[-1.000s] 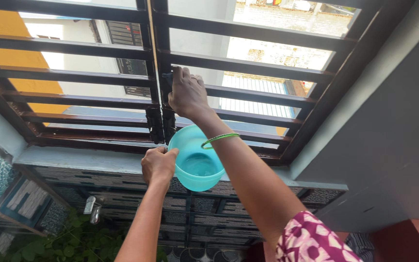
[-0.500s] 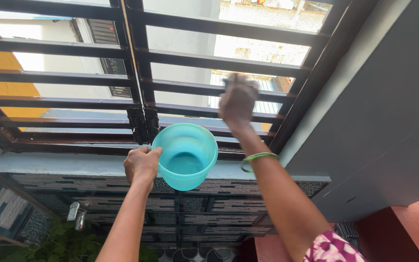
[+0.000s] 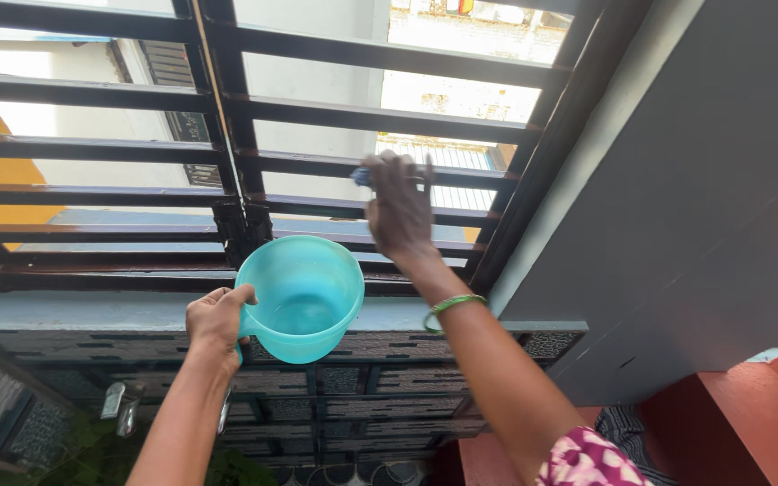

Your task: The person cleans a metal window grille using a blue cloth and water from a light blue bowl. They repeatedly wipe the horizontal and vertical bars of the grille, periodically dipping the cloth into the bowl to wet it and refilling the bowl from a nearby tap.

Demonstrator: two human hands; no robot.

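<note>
Head view, window grille. We hold a turquoise mug [image 3: 303, 297] w/ our left hand [image 3: 218, 317], fingers wrapped round its handle side, below the sill [image 3: 92, 310]; water shows in the bottom. Our right hand [image 3: 396, 211] is raised vs. the dark horizontal bars [image 3: 461, 175], closed over a small bluish cloth or sponge [image 3: 362, 176] of which only a corner shows. Change: approx. 1 s ago this hand was at the central upright [image 3: 231, 162] by the latch; half a sec. ago it was far right near the frame; now it is partway back along the same bar, i.e. a wiping stroke to & fro. The mug has stayed under the hand. A green bangle [image 3: 450, 306] sits on the right wrist.
</note>
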